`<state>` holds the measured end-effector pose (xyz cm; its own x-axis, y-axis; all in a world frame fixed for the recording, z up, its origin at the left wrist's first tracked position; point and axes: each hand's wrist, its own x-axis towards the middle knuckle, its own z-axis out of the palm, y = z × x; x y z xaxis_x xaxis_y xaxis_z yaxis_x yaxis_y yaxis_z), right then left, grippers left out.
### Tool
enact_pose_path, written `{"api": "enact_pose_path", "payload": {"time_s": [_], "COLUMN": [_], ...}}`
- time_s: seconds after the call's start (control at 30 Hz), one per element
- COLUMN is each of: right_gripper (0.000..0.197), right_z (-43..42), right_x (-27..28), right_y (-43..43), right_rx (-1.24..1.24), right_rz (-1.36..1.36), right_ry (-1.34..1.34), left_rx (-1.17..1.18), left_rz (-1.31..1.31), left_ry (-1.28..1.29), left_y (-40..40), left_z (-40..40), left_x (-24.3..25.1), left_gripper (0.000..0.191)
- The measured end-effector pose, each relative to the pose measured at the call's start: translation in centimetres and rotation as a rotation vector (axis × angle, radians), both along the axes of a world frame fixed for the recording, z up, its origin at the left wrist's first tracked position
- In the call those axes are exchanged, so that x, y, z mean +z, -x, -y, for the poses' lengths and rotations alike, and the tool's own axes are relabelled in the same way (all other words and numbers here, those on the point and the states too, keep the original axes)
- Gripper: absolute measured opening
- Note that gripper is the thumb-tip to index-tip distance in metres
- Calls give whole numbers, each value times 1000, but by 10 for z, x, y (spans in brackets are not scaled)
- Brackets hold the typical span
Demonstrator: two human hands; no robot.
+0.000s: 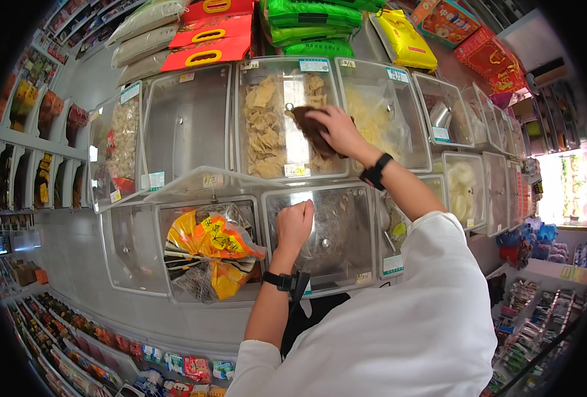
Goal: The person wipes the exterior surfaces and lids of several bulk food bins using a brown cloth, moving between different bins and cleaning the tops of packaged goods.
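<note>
My right hand [340, 133] presses a dark brown cloth [314, 135] against the clear plastic lid of a bin [289, 116] in the back row, its fingers bent over the cloth. Under that lid lie pale yellow dried sheets [262, 131]. My left hand [294, 223] is curled into a fist above the lid of a front bin [325, 243], with nothing seen in it; whether it touches the lid is unclear. Left of it, an orange and yellow plastic bag [214, 238] sits in a bin whose clear lid [201, 184] is tilted up.
Behind the bins are stacked red gift boxes [206, 37], green bags [313, 22] and a yellow bag [402, 39]. More lidded bins [464, 191] continue to the right. Shelves of packaged goods stand at left [40, 149] and lower left [75, 337].
</note>
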<state>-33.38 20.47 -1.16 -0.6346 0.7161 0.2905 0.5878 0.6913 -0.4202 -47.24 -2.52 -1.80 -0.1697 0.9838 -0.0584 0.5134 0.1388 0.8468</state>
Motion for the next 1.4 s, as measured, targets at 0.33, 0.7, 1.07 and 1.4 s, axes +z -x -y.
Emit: {"api": "enact_pose_path", "payload": {"time_s": [0.33,0.7,1.07,1.4], "right_gripper": [40,53,29,44], "right_z": [-171,76,-21,-144], "right_x": [-15,22,21,7], "right_y": [91,14,94,142], "right_rx": [-212,219,273,164], "right_rz": [106,235,392,300], "right_ry": [-131,0,-466,-58], "left_rx": [96,87,109,119], "left_rz": [286,289,369,274], "left_ry": [111,75,160,173], "left_y": [12,10,10,13], "left_z": [-8,-8,-6,-7], "left_x": [0,-11,-3,-10], "left_gripper": [43,45,45,44]}}
